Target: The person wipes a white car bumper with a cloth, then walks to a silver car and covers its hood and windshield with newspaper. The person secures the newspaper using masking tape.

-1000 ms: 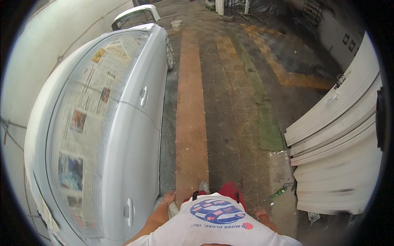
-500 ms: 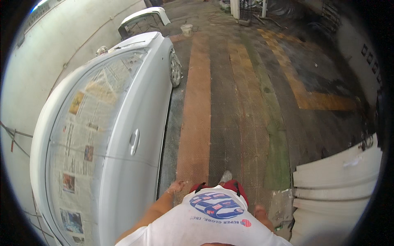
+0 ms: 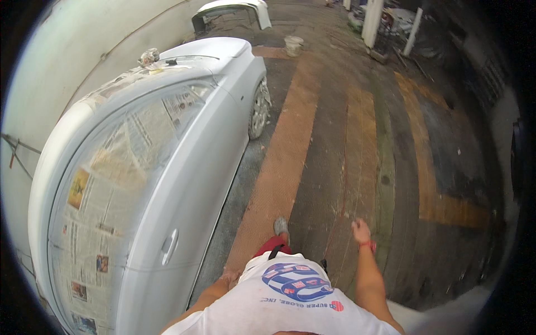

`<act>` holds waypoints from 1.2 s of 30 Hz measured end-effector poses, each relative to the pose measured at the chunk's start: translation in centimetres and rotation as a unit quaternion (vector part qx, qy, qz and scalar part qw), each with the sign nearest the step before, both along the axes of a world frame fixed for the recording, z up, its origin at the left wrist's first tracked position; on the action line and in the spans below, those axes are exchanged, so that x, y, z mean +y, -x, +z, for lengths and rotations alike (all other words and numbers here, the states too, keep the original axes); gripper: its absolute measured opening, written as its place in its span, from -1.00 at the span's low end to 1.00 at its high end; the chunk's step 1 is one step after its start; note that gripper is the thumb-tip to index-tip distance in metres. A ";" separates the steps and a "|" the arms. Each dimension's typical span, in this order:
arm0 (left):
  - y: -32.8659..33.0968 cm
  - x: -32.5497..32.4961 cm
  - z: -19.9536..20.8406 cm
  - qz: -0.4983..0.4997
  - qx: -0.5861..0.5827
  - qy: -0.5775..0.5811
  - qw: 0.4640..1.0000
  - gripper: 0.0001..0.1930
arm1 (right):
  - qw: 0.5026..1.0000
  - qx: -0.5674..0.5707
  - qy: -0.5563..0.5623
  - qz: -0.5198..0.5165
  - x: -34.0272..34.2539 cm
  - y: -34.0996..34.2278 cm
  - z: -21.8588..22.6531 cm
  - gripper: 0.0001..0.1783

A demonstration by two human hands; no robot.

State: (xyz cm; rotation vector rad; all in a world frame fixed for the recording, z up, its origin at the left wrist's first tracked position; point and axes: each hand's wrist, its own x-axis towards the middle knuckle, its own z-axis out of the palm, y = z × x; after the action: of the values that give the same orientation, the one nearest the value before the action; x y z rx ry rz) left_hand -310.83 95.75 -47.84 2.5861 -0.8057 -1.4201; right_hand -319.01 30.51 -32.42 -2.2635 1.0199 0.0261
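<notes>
My right hand swings forward over the floor, fingers loosely apart, with nothing visible in it and a red band at the wrist. Low beside my waist, my left hand is small and blurred, its fingers not clear. It is nearest to the white car on my left and does not visibly touch it. Newspaper and clear film cover the car's side windows. A white door handle sits on the panel next to me, and the front wheel looks wrapped or dusted white.
A detached white bumper and a pale bucket stand ahead past the car. White posts rise at the far right. A thin red hose runs along the striped floor. A pale wall borders the car's far side.
My right hand has swung forward and up from beside my hip, while my left hand has dropped back toward my body. The view has turned left, and the white corrugated sheets have mostly left it.
</notes>
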 end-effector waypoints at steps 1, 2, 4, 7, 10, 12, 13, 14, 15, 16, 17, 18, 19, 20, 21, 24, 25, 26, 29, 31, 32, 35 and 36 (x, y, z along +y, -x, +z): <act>-3.2 -1.6 0.2 -0.032 0.006 0.006 0.999 -0.50 | 0.999 0.053 -0.006 -0.006 -1.3 -0.7 -1.6 -0.43; -6.0 -2.9 0.4 -0.015 0.025 -0.002 1.000 -0.49 | 0.994 0.101 -0.020 -0.029 -1.6 -0.7 -3.3 -0.41; -12.5 -6.1 1.8 0.128 0.046 -0.006 0.991 -0.46 | 0.980 0.179 -0.080 -0.007 -1.3 -1.6 -4.9 -0.37; -24.5 -13.1 6.4 0.339 0.030 0.059 0.938 -0.40 | 0.944 0.295 -0.069 0.129 -1.6 -0.8 -8.9 -0.44; -38.5 -19.9 12.4 0.386 -0.070 0.148 0.908 -0.43 | 0.876 0.391 -0.114 0.260 -2.5 -5.1 -11.1 -0.42; -46.3 -23.4 16.6 0.407 -0.125 0.218 0.878 -0.44 | 0.886 0.401 -0.171 0.155 -4.4 -10.8 -10.6 -0.44; -50.2 -24.9 18.4 0.424 -0.137 0.256 0.858 -0.45 | 0.889 0.398 -0.181 0.133 -5.8 -13.8 -10.4 -0.45; -53.7 -27.0 21.2 0.450 -0.163 0.256 0.840 -0.47 | 0.894 0.391 -0.187 0.110 -7.6 -16.8 -10.3 -0.46; -57.0 -28.6 24.2 0.475 -0.193 0.253 0.820 -0.48 | 0.897 0.385 -0.193 0.096 -9.4 -19.9 -10.3 -0.47; -60.4 -28.7 25.9 0.476 -0.253 0.277 0.795 -0.50 | 0.901 0.376 -0.193 0.094 -11.6 -23.3 -10.4 -0.48; -63.3 -28.7 27.2 0.475 -0.308 0.299 0.768 -0.53 | 0.907 0.366 -0.190 0.090 -14.1 -26.4 -10.3 -0.49; -66.3 -29.5 29.6 0.482 -0.356 0.281 0.750 -0.54 | 0.914 0.352 -0.187 0.076 -16.9 -29.4 -10.2 -0.50; -68.7 -29.6 32.5 0.485 -0.404 0.254 0.733 -0.56 | 0.922 0.334 -0.184 0.061 -19.5 -32.3 -10.1 -0.51; -70.8 -29.6 34.0 0.477 -0.444 0.252 0.715 -0.57 | 0.932 0.312 -0.179 0.042 -23.1 -35.4 -9.6 -0.52; -71.8 -27.8 36.2 0.478 -0.494 0.239 0.686 -0.58 | 0.943 0.284 -0.166 0.043 -26.7 -40.0 -9.4 -0.53; -77.0 -26.1 43.5 0.465 -0.587 0.151 0.645 -0.61 | 0.982 0.132 -0.134 0.017 -36.5 -54.2 -6.9 -0.55; -78.6 -25.1 45.2 0.458 -0.613 0.127 0.632 -0.61 | 0.988 0.100 -0.068 0.093 -39.0 -59.6 -4.6 -0.53; -80.4 -24.1 46.5 0.459 -0.623 0.116 0.623 -0.60 | 0.993 0.065 -0.034 0.096 -41.2 -64.7 -3.0 -0.52; -86.5 -20.4 48.9 0.452 -0.652 0.053 0.607 -0.57 | 0.992 -0.055 -0.003 0.113 -46.7 -77.2 0.7 -0.54; -90.0 -17.5 49.9 0.453 -0.654 -0.016 0.606 -0.57 | 0.984 -0.117 0.008 0.134 -46.7 -83.2 3.5 -0.47; -91.3 -15.7 50.2 0.459 -0.645 -0.058 0.607 -0.56 | 0.982 -0.123 0.021 0.145 -45.5 -84.7 3.8 -0.47; -94.9 -11.2 50.1 0.482 -0.626 -0.161 0.591 -0.57 | 0.983 -0.110 0.029 0.146 -41.0 -89.6 4.6 -0.48; -96.0 -10.2 50.2 0.490 -0.620 -0.193 0.581 -0.57 | 0.992 -0.042 0.022 0.119 -39.2 -89.6 3.7 -0.42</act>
State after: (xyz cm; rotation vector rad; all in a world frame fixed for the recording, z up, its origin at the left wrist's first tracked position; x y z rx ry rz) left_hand -214.84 85.56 2.40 3.0241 1.0712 0.7395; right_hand -229.37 -8.68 -28.68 -2.3932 0.7090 0.0095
